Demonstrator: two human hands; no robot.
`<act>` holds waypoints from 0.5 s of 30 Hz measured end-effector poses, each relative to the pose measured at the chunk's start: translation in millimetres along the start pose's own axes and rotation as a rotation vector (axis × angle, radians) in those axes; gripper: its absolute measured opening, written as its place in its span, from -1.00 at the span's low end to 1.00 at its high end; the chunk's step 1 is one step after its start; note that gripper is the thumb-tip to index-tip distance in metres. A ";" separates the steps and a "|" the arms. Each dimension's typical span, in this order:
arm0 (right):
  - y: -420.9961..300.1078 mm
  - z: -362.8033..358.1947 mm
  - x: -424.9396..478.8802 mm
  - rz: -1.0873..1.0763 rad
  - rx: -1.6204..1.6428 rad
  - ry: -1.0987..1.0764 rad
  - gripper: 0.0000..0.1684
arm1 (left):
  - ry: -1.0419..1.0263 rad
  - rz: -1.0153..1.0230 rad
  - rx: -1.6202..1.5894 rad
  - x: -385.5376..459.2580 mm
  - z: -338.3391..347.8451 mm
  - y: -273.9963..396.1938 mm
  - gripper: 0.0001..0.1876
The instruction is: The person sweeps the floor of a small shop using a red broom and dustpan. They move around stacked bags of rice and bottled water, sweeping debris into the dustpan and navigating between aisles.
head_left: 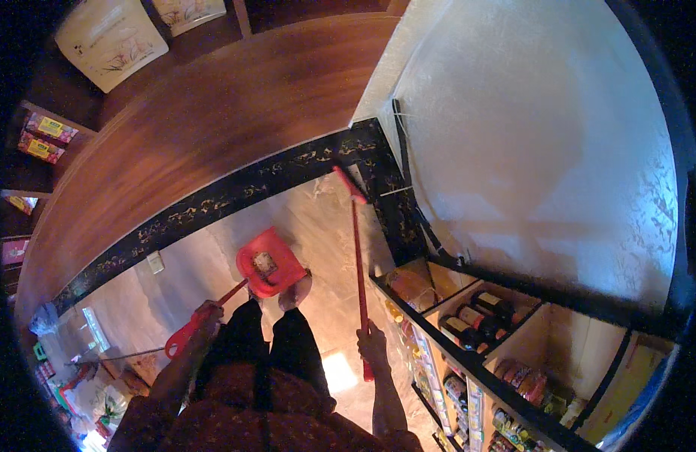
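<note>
My left hand (209,312) grips the handle of a red plastic dustpan (288,257). The pan hangs over the floor in front of my feet, with a small pale heap of debris (264,263) in it. In my right hand (373,342) is the long red handle of a broom (358,248). The broom's red head with dark bristles (349,185) reaches the floor corner, beside the black marbled baseboard (382,169). Whether the bristles touch the baseboard I cannot tell.
A wooden shelf unit (472,353) with bottles (478,319) and packages stands at the right. Black cable (404,147) runs down the pale wall (512,113). Curved brown cabinetry (240,96) lies ahead. Bags and packets (94,390) crowd the lower left. A small pale box (155,262) sits by the baseboard.
</note>
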State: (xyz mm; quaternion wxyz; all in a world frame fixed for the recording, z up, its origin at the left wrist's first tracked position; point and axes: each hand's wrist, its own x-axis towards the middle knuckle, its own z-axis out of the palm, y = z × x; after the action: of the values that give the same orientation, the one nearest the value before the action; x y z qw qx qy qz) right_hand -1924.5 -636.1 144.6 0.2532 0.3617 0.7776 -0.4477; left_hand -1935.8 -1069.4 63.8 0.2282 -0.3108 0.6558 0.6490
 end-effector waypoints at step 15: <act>-87.6 108.5 217.8 -0.609 -0.459 0.049 -0.78 | 0.099 -0.063 -0.063 -28.4 -8.3 -14.3 -0.87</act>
State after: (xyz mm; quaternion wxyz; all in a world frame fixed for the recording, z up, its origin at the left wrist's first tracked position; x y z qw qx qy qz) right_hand -2118.9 -687.9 -17.9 0.1643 0.0585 0.9353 -0.3078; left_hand -1904.8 -1073.9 74.0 0.2058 -0.3701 0.6355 0.6456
